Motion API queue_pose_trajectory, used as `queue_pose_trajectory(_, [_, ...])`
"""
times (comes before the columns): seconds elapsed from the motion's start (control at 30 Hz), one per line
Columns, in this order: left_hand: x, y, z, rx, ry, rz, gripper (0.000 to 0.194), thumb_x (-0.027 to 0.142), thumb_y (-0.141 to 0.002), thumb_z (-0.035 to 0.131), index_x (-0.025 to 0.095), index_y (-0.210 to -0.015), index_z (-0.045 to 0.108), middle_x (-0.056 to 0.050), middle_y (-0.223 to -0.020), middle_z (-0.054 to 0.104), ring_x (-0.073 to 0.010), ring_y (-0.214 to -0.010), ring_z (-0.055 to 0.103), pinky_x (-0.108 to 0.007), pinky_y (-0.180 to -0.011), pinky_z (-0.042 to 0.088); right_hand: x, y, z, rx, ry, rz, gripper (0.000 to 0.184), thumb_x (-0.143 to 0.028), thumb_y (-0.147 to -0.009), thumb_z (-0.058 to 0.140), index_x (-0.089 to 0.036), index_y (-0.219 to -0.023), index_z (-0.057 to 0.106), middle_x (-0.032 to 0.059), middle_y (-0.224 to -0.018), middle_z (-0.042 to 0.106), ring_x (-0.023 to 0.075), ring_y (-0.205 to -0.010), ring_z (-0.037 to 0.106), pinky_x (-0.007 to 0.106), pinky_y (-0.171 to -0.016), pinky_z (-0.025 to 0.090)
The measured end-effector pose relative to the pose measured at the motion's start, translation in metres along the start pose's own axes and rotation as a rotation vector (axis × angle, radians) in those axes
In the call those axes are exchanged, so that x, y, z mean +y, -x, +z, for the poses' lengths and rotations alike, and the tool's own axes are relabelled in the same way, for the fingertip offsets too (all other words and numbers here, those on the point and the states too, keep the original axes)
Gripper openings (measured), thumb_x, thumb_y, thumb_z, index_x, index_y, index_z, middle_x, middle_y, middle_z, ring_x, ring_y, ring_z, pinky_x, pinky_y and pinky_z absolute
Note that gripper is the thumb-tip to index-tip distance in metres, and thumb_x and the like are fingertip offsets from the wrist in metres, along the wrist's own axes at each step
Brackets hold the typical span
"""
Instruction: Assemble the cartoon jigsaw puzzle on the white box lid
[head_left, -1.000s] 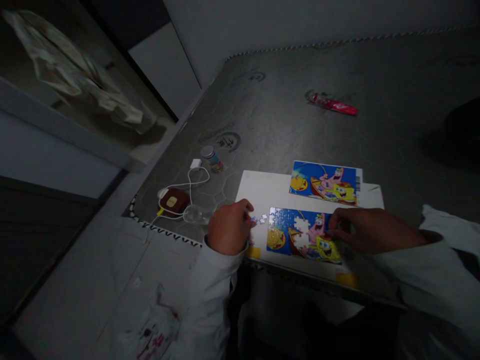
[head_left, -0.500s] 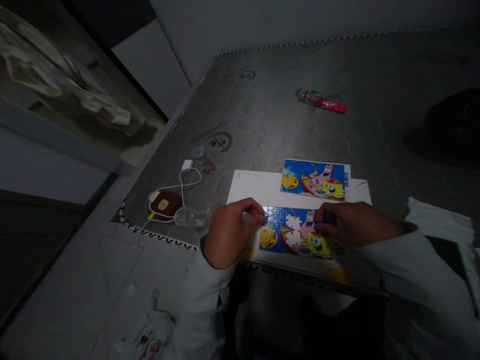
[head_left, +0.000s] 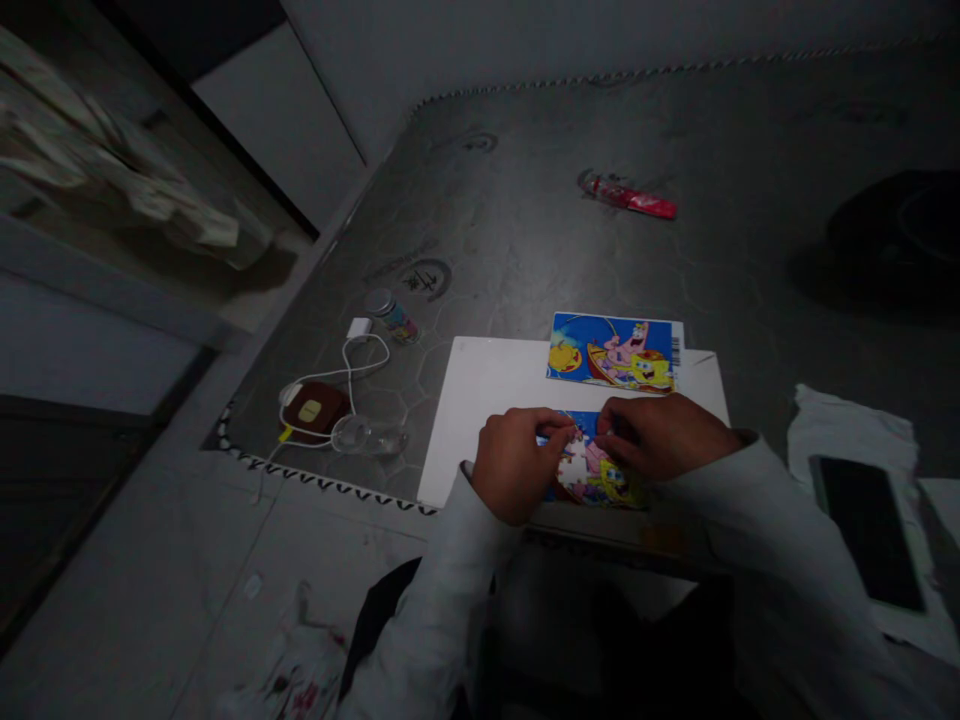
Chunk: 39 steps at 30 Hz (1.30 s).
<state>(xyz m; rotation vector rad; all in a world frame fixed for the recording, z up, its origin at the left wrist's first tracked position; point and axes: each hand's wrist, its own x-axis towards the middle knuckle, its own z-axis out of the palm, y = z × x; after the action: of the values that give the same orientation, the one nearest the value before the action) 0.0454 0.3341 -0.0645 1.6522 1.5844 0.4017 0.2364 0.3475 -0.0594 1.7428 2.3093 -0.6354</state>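
pinching over a cartoon jigsaw [head_left: 613, 483] with left hand [head_left: 517, 465] and right hand [head_left: 670, 436], kinda gappy mid-picture, on a white board [head_left: 481, 390], picture card [head_left: 611, 352] just beyond, phone [head_left: 870, 532] off right, brown case [head_left: 309, 411] plus white charger [head_left: 360, 328] way left

Smooth card puzzle [head_left: 613, 482], matt board [head_left: 480, 388]

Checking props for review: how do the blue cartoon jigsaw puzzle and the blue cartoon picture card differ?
The jigsaw puzzle has a white gap; the picture card is unbroken. The left hand and right hand partly cover the puzzle; the card shows almost fully. Both picture pink and yellow characters.
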Motion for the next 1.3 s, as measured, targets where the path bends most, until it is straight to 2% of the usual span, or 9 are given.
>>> queue_pose_trajectory(0.13, [0.002,0.0,0.001,0.008,-0.083,0.026,0.011,0.027,-0.088,0.076,0.027,-0.095,0.084,0.0,-0.092,0.083,-0.0199,-0.09,0.077,-0.034,-0.093,0.058,-0.001,-0.001,0.0,0.016,-0.014,0.013,0.007,-0.026,-0.088,0.065,-0.026,-0.09,0.071,-0.0008,-0.079,0.075,0.0181,-0.074,0.067,0.028,-0.065,0.039])
queue_pose_trajectory(0.37, [0.006,0.001,0.004,0.049,-0.164,0.0,0.009,0.027,-0.086,0.078,0.028,-0.094,0.083,0.001,-0.086,0.082,-0.0195,-0.085,0.076,-0.033,-0.086,0.057,-0.001,-0.001,-0.001,0.023,-0.038,0.0,0.006,-0.024,-0.087,0.065,-0.025,-0.089,0.071,-0.0006,-0.076,0.074,0.0177,-0.073,0.066,0.027,-0.065,0.037])
queue_pose_trajectory(0.67, [0.012,0.003,0.007,0.049,-0.306,-0.024,0.01,0.031,-0.091,0.073,0.029,-0.098,0.08,-0.001,-0.099,0.081,-0.0214,-0.093,0.073,-0.033,-0.085,0.054,-0.001,0.0,0.0,0.02,-0.036,-0.022,0.006,-0.026,-0.089,0.063,-0.025,-0.089,0.069,0.0,-0.075,0.073,0.0175,-0.071,0.065,0.028,-0.063,0.039])
queue_pose_trajectory(0.9, [0.007,0.001,0.008,0.06,-0.301,-0.01,0.008,0.032,-0.091,0.073,0.028,-0.096,0.078,-0.001,-0.099,0.078,-0.0202,-0.092,0.071,-0.031,-0.084,0.052,-0.002,0.0,-0.001,0.009,-0.009,0.0,0.008,-0.028,-0.089,0.062,-0.025,-0.089,0.069,-0.0006,-0.076,0.074,0.0169,-0.07,0.065,0.027,-0.062,0.038])
queue_pose_trajectory(1.07, [0.006,0.001,0.01,0.073,-0.249,-0.014,0.005,0.03,-0.089,0.075,0.028,-0.093,0.078,0.001,-0.095,0.078,-0.0198,-0.089,0.07,-0.031,-0.082,0.051,-0.003,-0.001,-0.001,0.022,0.011,-0.044,0.01,-0.028,-0.09,0.061,-0.024,-0.088,0.07,0.0001,-0.078,0.075,0.0175,-0.073,0.066,0.028,-0.063,0.037])
queue_pose_trajectory(1.17, [0.01,0.006,-0.002,0.136,-0.252,0.004,0.006,0.03,-0.09,0.074,0.028,-0.093,0.078,0.0,-0.097,0.078,-0.0193,-0.089,0.07,-0.031,-0.081,0.052,-0.002,0.001,-0.003,0.026,-0.004,-0.05,0.011,-0.029,-0.09,0.061,-0.024,-0.087,0.071,0.0002,-0.079,0.075,0.0174,-0.073,0.066,0.029,-0.064,0.038])
queue_pose_trajectory(1.3, [0.007,0.02,-0.039,0.285,-0.325,0.003,0.01,0.032,-0.093,0.07,0.027,-0.097,0.078,-0.002,-0.101,0.079,-0.0202,-0.089,0.071,-0.031,-0.081,0.052,0.007,0.008,-0.004,0.07,-0.008,-0.015,0.01,-0.032,-0.089,0.063,-0.026,-0.089,0.072,-0.0002,-0.079,0.075,0.0172,-0.069,0.066,0.028,-0.063,0.04])
